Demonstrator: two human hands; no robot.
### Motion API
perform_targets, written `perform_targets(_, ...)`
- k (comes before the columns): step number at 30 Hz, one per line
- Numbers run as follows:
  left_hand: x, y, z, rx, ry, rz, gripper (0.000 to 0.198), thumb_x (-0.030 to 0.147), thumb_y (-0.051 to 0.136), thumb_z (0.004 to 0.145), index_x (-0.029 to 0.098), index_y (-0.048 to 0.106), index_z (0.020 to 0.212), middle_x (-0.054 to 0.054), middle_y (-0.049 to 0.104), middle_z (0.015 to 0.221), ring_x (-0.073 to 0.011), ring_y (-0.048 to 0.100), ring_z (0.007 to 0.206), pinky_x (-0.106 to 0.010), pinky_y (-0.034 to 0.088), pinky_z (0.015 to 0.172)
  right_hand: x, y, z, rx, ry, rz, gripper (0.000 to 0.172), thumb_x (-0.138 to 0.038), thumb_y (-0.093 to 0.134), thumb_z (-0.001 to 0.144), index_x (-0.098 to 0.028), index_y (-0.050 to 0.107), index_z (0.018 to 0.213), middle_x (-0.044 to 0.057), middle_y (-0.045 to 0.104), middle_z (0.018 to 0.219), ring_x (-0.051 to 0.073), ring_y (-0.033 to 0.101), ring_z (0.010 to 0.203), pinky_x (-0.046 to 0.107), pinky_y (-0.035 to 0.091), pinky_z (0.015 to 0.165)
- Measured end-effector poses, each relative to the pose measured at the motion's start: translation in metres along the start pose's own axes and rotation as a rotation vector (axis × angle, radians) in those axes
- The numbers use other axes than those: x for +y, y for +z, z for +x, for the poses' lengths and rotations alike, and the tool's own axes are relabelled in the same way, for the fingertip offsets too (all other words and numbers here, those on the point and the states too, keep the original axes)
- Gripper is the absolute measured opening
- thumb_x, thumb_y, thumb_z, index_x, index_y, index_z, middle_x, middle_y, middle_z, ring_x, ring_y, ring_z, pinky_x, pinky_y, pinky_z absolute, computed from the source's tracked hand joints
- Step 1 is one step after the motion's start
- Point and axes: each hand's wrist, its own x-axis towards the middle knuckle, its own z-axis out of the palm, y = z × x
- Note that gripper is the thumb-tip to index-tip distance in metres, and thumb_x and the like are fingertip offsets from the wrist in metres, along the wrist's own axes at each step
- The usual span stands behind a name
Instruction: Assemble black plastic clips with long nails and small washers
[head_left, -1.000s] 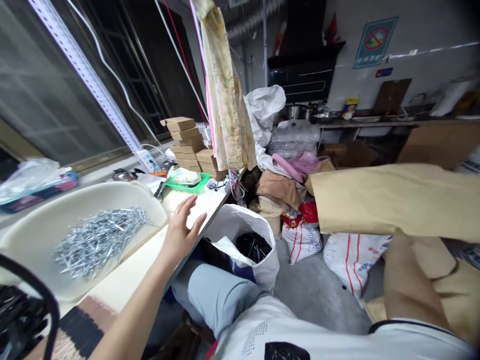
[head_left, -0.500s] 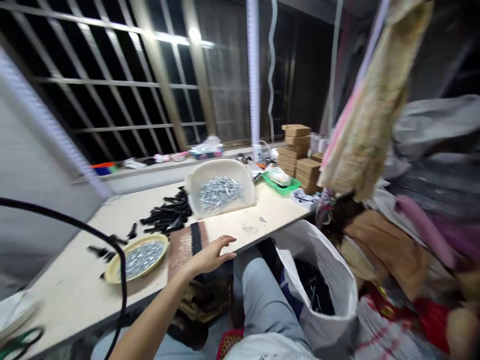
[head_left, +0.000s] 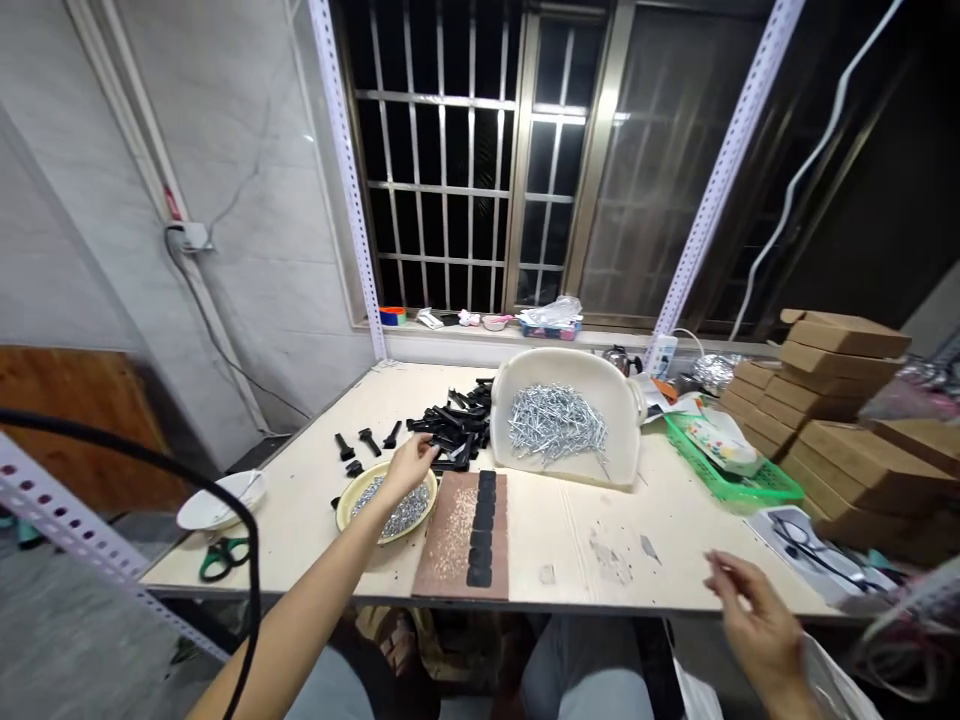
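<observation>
Left hand (head_left: 411,462) fingers bunched over round yellow dish of silver screws (head_left: 386,499), beside black plastic pieces pile (head_left: 454,428), right hand (head_left: 754,620) loosely open, empty, at table edge (head_left: 637,598)

Dish (head_left: 352,505) left of board (head_left: 450,540); scoop (head_left: 564,372) behind board.

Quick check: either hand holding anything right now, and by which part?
Cannot tell for sure. Left hand reaches over the yellow dish by the black parts; its grip is hidden. Right hand is blurred, apparently empty.
</observation>
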Motion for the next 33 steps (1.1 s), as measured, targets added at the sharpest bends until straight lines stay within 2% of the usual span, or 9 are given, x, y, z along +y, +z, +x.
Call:
perform_targets(3,-0.020,0.018,0.057,0.041,0.010,0.128,0.034,0.012,0.037,0.081,0.010,0.048,0.113,-0.018,0.056,0.109,-0.0256,0.052,0.103,-0.038,0.041,0.085,-0.021,0.063,-0.002,-0.287,-0.060,0.164,0.021,-0.034,0.053,0.081,-0.019,0.060,0.095,0.009,0.062,0.092,0.020,0.063,0.071,0.029,0.056,0.058)
perform_targets(6,-0.028,0.041,0.107,-0.009,0.109,0.225,0.032,0.001,0.039,0.075,0.011,0.054,0.101,-0.017,0.056,0.106,-0.0256,0.049,0.105,-0.040,0.038,0.085,-0.038,0.107,0.002,-0.475,-0.125,0.274,0.018,-0.025,0.048,0.084,-0.020,0.059,0.097,0.010,0.061,0.094,0.020,0.061,0.078,0.029,0.056,0.060)
perform_targets(10,-0.034,0.072,0.151,-0.087,0.231,0.302,0.028,-0.001,0.038,0.076,0.013,0.055,0.093,-0.015,0.058,0.100,-0.0244,0.049,0.104,-0.043,0.036,0.087,-0.046,0.146,0.016,-0.651,-0.132,0.319,0.019,-0.020,0.041,0.088,-0.021,0.055,0.100,0.010,0.059,0.093,0.019,0.058,0.079,0.028,0.053,0.059)
perform_targets(14,-0.048,0.092,0.170,-0.124,0.228,0.358,0.026,-0.001,0.036,0.078,0.009,0.056,0.090,-0.019,0.056,0.098,-0.0261,0.054,0.095,-0.046,0.038,0.083,-0.042,0.167,0.028,-0.695,-0.075,0.309,0.018,-0.022,0.040,0.089,-0.021,0.054,0.098,0.009,0.057,0.091,0.017,0.056,0.073,0.026,0.052,0.054)
perform_targets(18,-0.066,0.086,0.173,-0.145,0.186,0.385,0.025,0.000,0.035,0.077,0.005,0.057,0.090,-0.020,0.054,0.093,-0.0269,0.056,0.088,-0.041,0.043,0.075,-0.037,0.176,0.031,-0.738,-0.029,0.297,0.018,-0.024,0.040,0.089,-0.021,0.055,0.099,0.009,0.056,0.092,0.017,0.055,0.073,0.026,0.052,0.056)
perform_targets(21,-0.070,0.074,0.162,-0.158,0.228,0.364,0.031,0.002,0.034,0.077,0.005,0.055,0.099,-0.019,0.053,0.096,-0.0257,0.056,0.087,-0.039,0.043,0.075,-0.035,0.178,0.029,-0.757,-0.014,0.303,0.018,-0.025,0.041,0.088,-0.021,0.055,0.099,0.009,0.057,0.092,0.017,0.055,0.074,0.026,0.051,0.057)
perform_targets(25,-0.054,0.072,0.129,-0.282,0.464,0.273,0.040,0.004,0.041,0.073,0.020,0.057,0.106,-0.007,0.054,0.099,-0.0174,0.054,0.089,-0.026,0.041,0.079,-0.040,0.180,0.029,-0.755,0.001,0.331,0.018,-0.026,0.041,0.088,-0.021,0.056,0.098,0.009,0.057,0.090,0.017,0.056,0.074,0.026,0.051,0.057)
perform_targets(28,-0.039,0.081,0.108,-0.392,0.653,0.221,0.035,0.005,0.044,0.073,0.025,0.061,0.096,-0.003,0.056,0.094,-0.0154,0.054,0.083,-0.023,0.041,0.074,-0.047,0.180,0.029,-0.753,-0.007,0.349,0.018,-0.026,0.041,0.088,-0.020,0.056,0.096,0.009,0.057,0.090,0.017,0.055,0.075,0.026,0.051,0.056)
perform_targets(33,-0.038,0.070,0.109,-0.342,0.641,0.241,0.030,0.005,0.042,0.074,0.019,0.061,0.093,-0.007,0.053,0.102,-0.0186,0.053,0.090,-0.027,0.040,0.076,-0.045,0.167,0.027,-0.720,-0.015,0.336,0.018,-0.027,0.041,0.088,-0.019,0.056,0.095,0.008,0.057,0.090,0.016,0.056,0.071,0.027,0.051,0.058)
